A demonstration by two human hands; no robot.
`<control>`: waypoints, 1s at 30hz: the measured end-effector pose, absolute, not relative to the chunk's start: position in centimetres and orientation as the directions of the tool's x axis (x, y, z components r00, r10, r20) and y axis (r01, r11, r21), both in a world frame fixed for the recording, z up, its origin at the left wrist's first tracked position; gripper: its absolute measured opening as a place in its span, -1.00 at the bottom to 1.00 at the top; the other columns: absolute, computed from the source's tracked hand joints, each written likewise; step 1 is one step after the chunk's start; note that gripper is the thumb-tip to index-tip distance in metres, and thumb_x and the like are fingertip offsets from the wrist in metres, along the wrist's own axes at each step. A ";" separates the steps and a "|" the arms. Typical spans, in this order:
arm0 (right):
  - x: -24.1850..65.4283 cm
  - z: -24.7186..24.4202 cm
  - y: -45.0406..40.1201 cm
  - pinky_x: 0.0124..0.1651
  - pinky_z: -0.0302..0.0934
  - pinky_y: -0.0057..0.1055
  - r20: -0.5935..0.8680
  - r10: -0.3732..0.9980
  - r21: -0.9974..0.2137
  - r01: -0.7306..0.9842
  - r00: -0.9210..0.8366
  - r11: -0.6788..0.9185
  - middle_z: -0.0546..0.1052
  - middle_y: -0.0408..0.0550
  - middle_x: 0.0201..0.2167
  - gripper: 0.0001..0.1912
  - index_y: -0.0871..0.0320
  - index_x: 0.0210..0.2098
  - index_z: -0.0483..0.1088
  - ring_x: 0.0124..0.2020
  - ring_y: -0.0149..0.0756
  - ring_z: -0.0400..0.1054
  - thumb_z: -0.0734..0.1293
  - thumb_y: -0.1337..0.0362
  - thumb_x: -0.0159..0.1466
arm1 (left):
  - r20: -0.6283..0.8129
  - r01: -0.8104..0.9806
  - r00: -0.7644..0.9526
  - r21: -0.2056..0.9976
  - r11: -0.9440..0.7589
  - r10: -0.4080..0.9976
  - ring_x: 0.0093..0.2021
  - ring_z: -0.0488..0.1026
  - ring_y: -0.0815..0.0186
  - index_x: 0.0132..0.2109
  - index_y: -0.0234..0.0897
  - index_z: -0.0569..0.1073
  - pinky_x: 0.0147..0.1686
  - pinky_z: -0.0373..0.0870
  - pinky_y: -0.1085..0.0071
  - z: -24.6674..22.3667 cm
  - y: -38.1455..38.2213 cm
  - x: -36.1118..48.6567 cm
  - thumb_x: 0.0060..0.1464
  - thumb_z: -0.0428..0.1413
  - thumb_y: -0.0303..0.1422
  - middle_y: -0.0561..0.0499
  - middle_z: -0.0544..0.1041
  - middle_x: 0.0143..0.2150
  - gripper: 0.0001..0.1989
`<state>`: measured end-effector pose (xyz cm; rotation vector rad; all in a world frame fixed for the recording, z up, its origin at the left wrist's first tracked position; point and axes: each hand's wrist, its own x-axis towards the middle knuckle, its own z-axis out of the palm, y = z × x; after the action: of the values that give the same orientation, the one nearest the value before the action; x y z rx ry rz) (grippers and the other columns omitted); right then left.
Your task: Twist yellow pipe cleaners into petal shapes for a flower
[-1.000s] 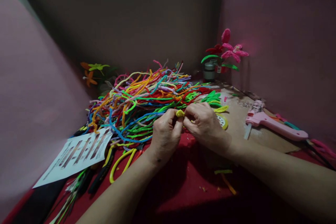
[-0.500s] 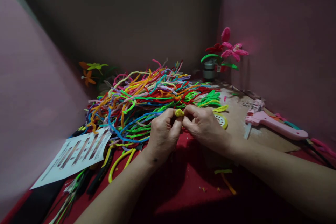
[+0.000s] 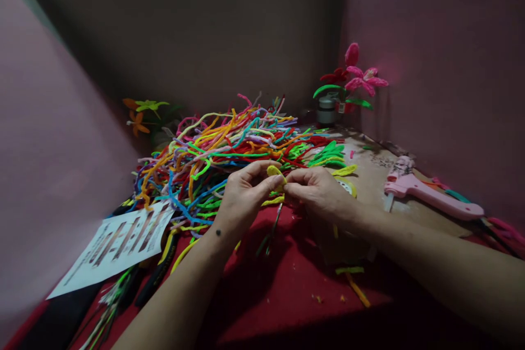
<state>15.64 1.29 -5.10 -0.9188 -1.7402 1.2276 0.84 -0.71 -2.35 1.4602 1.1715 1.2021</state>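
Above the red surface (image 3: 293, 287), the yellow pipe-cleaner petal (image 3: 272, 171) is clamped in the left hand's (image 3: 241, 192) grip, the right hand's (image 3: 318, 190) pinched at its edge; squeezing too hard could crush its shape, uneven pulling could twist it loose

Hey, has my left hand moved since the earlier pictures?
Yes. Your left hand has shifted left in the view, closer to the printed sheet, which lies in nearly the same place.
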 end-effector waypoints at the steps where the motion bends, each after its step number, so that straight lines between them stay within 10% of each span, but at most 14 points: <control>1: 15.6 -5.2 1.2 -0.58 0.00 -0.55 0.172 0.886 -0.970 0.081 -0.431 0.228 0.28 -0.22 -0.68 -0.86 0.20 -0.58 0.31 -0.65 -0.50 0.11 0.18 0.34 0.05 | 0.150 0.115 0.077 0.981 -0.158 0.986 -0.49 0.33 0.44 -0.28 -0.30 0.47 -0.50 0.27 0.54 -2.4 -0.7 0.8 -0.15 0.17 -0.34 0.08 0.45 -0.44 -0.78; 9: 15.1 -5.0 0.6 -0.58 -0.03 -0.54 0.179 0.913 -0.974 0.064 -0.366 0.216 0.26 -0.21 -0.70 -0.83 0.22 -0.67 0.30 -0.64 -0.51 0.09 0.18 0.38 0.01 | 0.153 -0.016 -0.070 0.988 -0.154 0.986 -0.68 0.10 0.55 -0.44 -0.33 0.39 -0.67 0.05 0.58 -3.7 -0.6 1.3 -0.09 0.15 -0.30 0.18 0.23 -0.69 -0.83; 30: 15.0 -5.5 0.6 -0.57 -0.06 -0.53 0.129 0.875 -0.992 -0.070 -0.467 0.109 0.26 -0.23 -0.69 -0.82 0.24 -0.63 0.29 -0.65 -0.55 0.06 0.25 0.32 0.07 | 0.033 -0.092 0.103 0.995 -0.024 0.994 -0.65 0.17 0.56 -0.33 -0.36 0.44 -0.65 0.06 0.59 -2.9 -0.4 0.4 -0.11 0.18 -0.32 0.11 0.32 -0.59 -0.80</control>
<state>15.02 0.63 -5.49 -0.8121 -1.5805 1.4767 0.38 -0.42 -2.93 1.2110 1.0521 1.1938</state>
